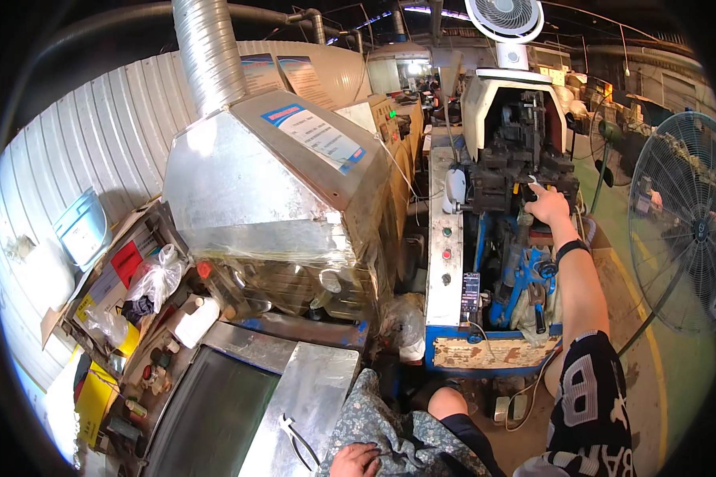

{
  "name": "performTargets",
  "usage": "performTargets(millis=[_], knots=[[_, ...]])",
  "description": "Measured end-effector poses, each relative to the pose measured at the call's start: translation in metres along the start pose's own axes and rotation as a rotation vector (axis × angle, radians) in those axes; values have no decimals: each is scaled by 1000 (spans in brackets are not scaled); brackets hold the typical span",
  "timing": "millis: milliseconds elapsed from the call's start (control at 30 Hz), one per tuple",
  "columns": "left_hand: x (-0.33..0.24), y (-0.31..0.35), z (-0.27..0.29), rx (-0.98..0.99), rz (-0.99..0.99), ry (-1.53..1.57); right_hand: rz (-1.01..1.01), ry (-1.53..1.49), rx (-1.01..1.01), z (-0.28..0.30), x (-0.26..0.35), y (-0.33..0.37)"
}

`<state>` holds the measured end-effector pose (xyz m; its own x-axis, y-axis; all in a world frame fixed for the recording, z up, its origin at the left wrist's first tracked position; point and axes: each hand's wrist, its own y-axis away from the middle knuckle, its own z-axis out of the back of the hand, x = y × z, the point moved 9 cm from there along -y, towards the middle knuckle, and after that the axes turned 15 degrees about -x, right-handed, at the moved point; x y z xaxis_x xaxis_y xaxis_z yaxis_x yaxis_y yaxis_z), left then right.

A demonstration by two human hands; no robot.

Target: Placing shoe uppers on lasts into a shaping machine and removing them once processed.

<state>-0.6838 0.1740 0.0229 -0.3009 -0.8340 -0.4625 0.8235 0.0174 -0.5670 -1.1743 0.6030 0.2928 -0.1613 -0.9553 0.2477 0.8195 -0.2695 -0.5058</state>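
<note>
My right hand (pixel 547 205) reaches forward into the dark metal head (pixel 525 171) of a blue-framed machine. Its thumb and forefinger close together at a small shiny piece (pixel 535 182), too small to name. A dark band circles that wrist. My left hand (pixel 356 461) lies flat on the flowered cloth (pixel 374 425) over my lap, holding nothing, partly cut off by the lower edge. Close to its left, a pair of pliers (pixel 295 441) with dark handles rests on a bare metal plate (pixel 310 381).
A large metal hood (pixel 254 175) with a duct stands left, above a dark belt (pixel 219 413). Bottles and bags crowd a side shelf (pixel 155 350). The machine's white panel (pixel 445 278) carries buttons. A floor fan (pixel 696 226) stands right; a cable lies by my feet.
</note>
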Motion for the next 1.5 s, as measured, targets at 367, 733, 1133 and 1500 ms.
performTargets(millis=[367,733,1133,1500], knots=[[8,2,-2,12,40,79,10,-5,-116,1,-4,29],[10,4,4,-29,23,115,55,36,-86,-4,-16,85],[71,18,-23,-34,837,774,500,-890,-353,23,73,374],[50,-2,41,-51,904,550,-114,-1428,1662,-26,187,585]])
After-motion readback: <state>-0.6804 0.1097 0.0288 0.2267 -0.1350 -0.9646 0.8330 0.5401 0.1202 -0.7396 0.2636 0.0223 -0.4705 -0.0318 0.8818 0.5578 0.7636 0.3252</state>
